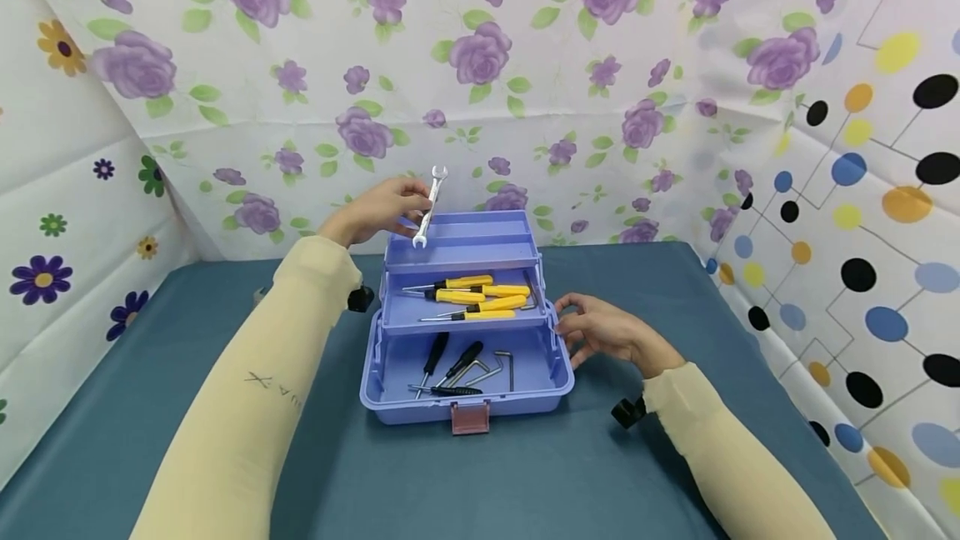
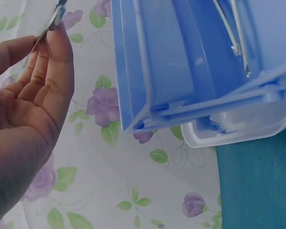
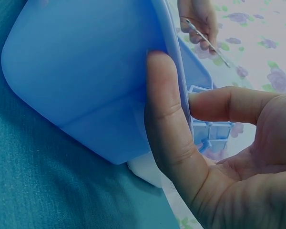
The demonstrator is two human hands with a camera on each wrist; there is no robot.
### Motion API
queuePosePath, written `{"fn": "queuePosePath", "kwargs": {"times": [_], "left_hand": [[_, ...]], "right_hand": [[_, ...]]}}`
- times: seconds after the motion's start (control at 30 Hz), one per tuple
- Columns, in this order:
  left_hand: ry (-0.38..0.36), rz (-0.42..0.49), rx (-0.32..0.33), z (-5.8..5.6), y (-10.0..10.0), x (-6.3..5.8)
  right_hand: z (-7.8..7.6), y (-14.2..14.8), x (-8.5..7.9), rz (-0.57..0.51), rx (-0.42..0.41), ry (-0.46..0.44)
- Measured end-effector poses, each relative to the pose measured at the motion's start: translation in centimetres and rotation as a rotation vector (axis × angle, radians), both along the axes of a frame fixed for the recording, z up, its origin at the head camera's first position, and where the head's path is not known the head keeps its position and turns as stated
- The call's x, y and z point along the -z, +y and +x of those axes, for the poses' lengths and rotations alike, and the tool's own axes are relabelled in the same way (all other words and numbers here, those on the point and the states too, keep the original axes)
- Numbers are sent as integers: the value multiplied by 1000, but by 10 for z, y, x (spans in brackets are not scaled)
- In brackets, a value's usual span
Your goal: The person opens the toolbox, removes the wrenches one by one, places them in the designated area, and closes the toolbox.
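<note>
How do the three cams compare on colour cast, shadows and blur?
Head: bright, mostly sharp, with a soft shadow on the tablecloth under the right hand; the wrench shines near white. Left wrist: dimmer, bluish, wrench soft and cut by the top edge. Right wrist: strong blue cast, soft cloth shadows.

Teal table [image 1: 525,482] near you, far wall [image 1: 427,57] white with purple roses and green leaves, dotted wall [image 1: 825,357] to your right, flowered wall [image 1: 71,198] to your left
</note>
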State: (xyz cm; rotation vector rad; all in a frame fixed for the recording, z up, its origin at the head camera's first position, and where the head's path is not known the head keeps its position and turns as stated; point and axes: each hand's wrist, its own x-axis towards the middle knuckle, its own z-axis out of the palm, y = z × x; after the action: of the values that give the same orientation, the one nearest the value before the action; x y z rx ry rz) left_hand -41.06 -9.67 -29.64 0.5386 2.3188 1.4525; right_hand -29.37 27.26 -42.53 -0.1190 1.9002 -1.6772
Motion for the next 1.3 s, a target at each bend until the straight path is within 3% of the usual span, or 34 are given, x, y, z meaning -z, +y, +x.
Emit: {"fn": "queuePosePath", "kwargs": {"times": [0.33, 0.6, 0.87, 1.3], "left_hand": [[18, 49, -21, 9, -10, 0], [12, 82, -84, 16, -34, 1], [-13, 105, -93, 25, -58, 2], [-14, 12, -100, 41, -111, 13]], "right_hand": [[0, 3, -1, 3, 16, 8], [1, -1, 0, 4, 17, 11], [1, -3, 0, 3, 14, 8], [1, -2, 0, 2, 18, -2]]}}
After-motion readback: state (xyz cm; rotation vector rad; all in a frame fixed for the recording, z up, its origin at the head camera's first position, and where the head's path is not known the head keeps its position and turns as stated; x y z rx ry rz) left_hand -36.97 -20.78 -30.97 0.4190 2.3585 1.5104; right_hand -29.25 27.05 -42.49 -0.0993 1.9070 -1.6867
